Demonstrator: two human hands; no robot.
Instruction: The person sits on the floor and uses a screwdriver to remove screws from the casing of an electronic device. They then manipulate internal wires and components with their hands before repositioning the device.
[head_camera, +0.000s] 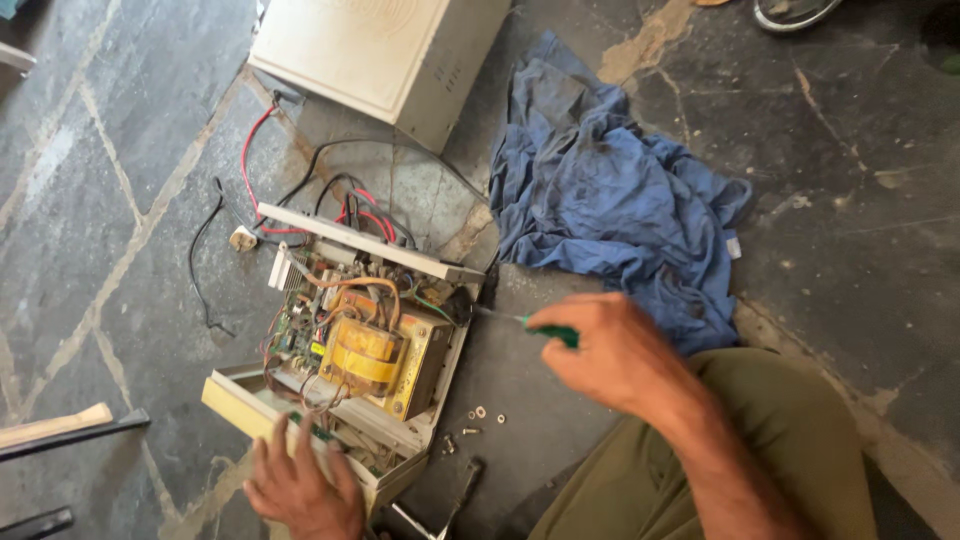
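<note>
An opened cream-coloured electronic unit (246, 404) lies on the stone floor, showing a yellow-wrapped transformer (362, 355) and a circuit board with wires. My left hand (302, 487) presses on the near edge of its casing. My right hand (612, 352) grips a green-handled screwdriver (553, 332), whose thin shaft reaches left to the unit's right side wall. The screwdriver's tip is too small to make out.
Loose screws and washers (472, 421) lie on the floor beside the unit. The removed cream cover (375, 55) sits at the back. A crumpled blue cloth (610, 195) lies right of it. Red and black wires (262, 195) trail left. A wooden-handled tool (60, 428) rests at far left.
</note>
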